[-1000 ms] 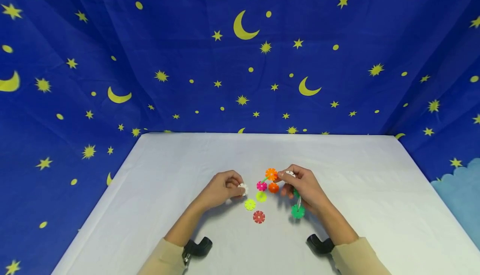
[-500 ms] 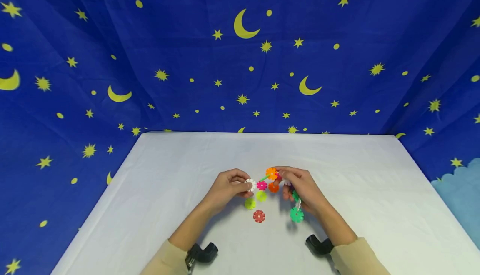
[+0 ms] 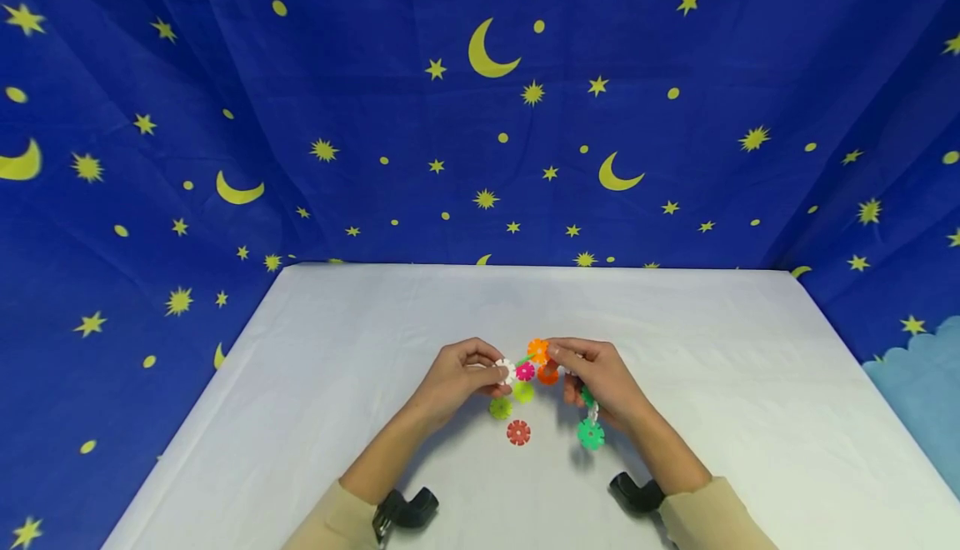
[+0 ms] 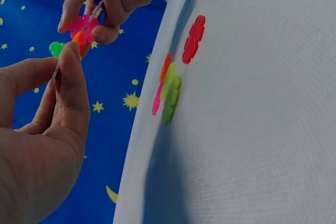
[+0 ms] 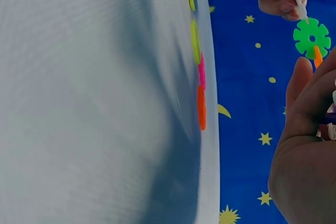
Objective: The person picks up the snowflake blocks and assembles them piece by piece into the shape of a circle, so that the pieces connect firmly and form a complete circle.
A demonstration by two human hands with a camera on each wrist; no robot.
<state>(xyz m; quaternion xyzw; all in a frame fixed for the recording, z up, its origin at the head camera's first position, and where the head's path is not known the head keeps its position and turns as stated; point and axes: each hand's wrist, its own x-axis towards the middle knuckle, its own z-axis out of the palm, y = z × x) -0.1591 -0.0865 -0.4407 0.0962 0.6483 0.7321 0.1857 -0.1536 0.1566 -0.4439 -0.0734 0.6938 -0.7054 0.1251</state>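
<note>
My left hand pinches a white notched disc between thumb and fingers. In my right hand is a chain of linked notched discs. Its orange disc shows at the fingertips, and a darker green disc hangs below the palm. A pink disc of the chain appears in the left wrist view. From the right wrist view, the chain's light green disc meets the white disc's edge; how deep they fit cannot be told. Fingers hide part of the chain.
Loose discs lie on the white table below the hands: red, yellow, yellow-green, pink and orange. A blue star-patterned cloth rises behind the table. Black wrist mounts sit at both wrists.
My left hand has moved right with the white disc, up to the chain's light green disc. The right hand has shifted slightly, its orange disc now a little further left.
</note>
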